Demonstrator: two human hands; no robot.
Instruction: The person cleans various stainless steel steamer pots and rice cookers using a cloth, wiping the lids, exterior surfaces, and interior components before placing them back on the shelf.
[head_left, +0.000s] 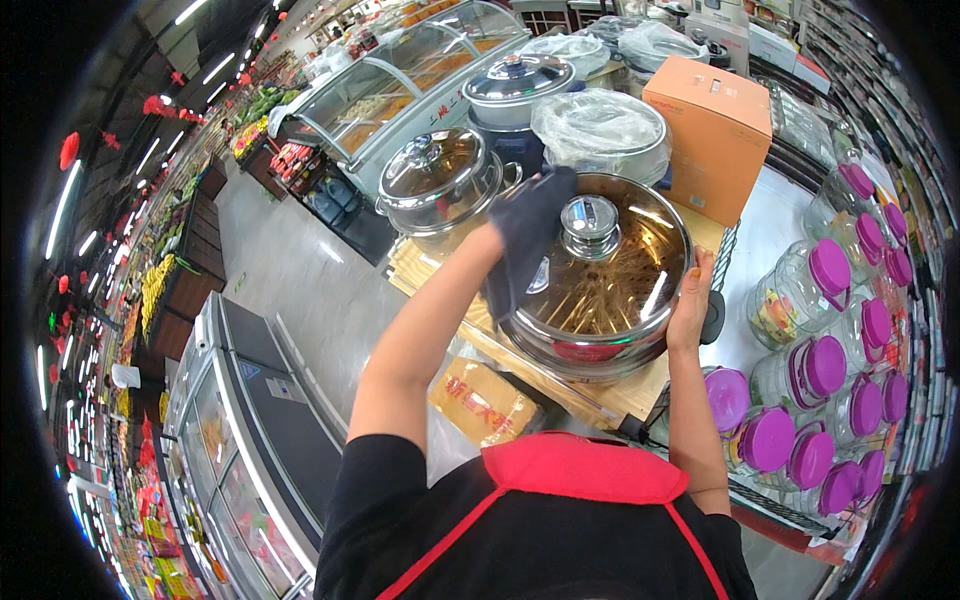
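A large round stainless-steel pot (585, 364) stands before me under a glass lid (622, 285) with a steel knob (590, 225). My left hand (535, 178) holds a dark cloth (517, 232) against the lid's left side; the cloth covers most of this hand and hangs over the rim. At the pot's right side, my right hand (688, 304) grips the rim, its fingers pointing away from me. A smaller lidded steel pot (442, 184) stands to the far left of the large one. Behind are a plastic-wrapped pot (604, 131) and another lidded pot (514, 82).
The pots stand on a wooden board (559, 382). An orange carton (709, 124) stands behind at right. Glass jars with purple lids (829, 266) crowd the right side. A taped package (480, 401) lies below the board. A freezer cabinet (247, 435) stands at left beside the aisle floor (262, 240).
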